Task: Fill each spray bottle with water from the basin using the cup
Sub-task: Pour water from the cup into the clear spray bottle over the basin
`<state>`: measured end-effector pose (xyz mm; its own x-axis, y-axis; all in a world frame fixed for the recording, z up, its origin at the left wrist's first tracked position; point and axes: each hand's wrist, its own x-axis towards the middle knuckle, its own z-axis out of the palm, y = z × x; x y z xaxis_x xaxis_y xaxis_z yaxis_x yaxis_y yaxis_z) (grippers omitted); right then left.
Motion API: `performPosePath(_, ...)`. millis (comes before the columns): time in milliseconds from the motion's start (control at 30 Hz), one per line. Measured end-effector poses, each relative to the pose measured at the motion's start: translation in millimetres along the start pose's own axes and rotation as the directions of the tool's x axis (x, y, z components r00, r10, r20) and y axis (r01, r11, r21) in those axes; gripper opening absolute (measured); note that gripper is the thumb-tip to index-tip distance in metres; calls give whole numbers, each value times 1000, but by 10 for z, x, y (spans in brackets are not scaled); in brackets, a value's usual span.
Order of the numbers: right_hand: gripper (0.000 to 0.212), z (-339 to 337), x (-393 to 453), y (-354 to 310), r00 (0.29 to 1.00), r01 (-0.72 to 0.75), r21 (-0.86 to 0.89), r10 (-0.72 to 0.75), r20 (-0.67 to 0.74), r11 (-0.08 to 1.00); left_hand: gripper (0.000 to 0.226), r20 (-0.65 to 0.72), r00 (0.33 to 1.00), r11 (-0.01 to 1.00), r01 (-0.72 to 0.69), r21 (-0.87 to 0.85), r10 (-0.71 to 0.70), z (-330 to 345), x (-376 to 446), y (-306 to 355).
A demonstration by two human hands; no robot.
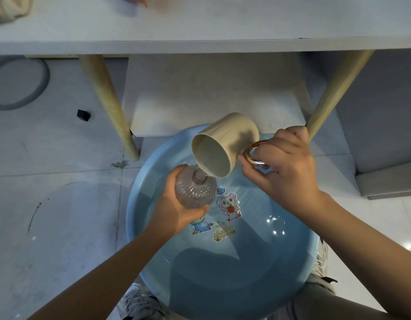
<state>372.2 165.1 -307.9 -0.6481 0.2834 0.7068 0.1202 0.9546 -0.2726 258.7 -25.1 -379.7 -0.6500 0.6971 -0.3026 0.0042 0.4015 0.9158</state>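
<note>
A white counter (199, 21) on wooden legs (107, 102) stands at the far side, above the floor. Near it sits a blue basin (299, 257) with water. Over the basin, the left hand (176, 204) grips a clear spray bottle (196, 190). The right hand (285, 162) holds the tan cup (225, 144) by its ring handle, tipped onto the bottle's open neck.

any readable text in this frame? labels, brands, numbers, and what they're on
None: no words, brands or numbers can be read.
basin: its floor bears cartoon stickers, pictures only, no lettering visible through the water.
cup in the right hand: plain beige, no print on the side shown.
spray bottle in the left hand: clear ribbed body, no label visible.
small black block on the floor: too small to tell.
</note>
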Motion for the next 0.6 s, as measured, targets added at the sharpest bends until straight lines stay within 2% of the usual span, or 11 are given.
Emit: performPosePath(600,32,-3,16,-14,997,75,-36,-76,-19,997,87,16,1000,1000,3,-29,-3,-8,8,-21)
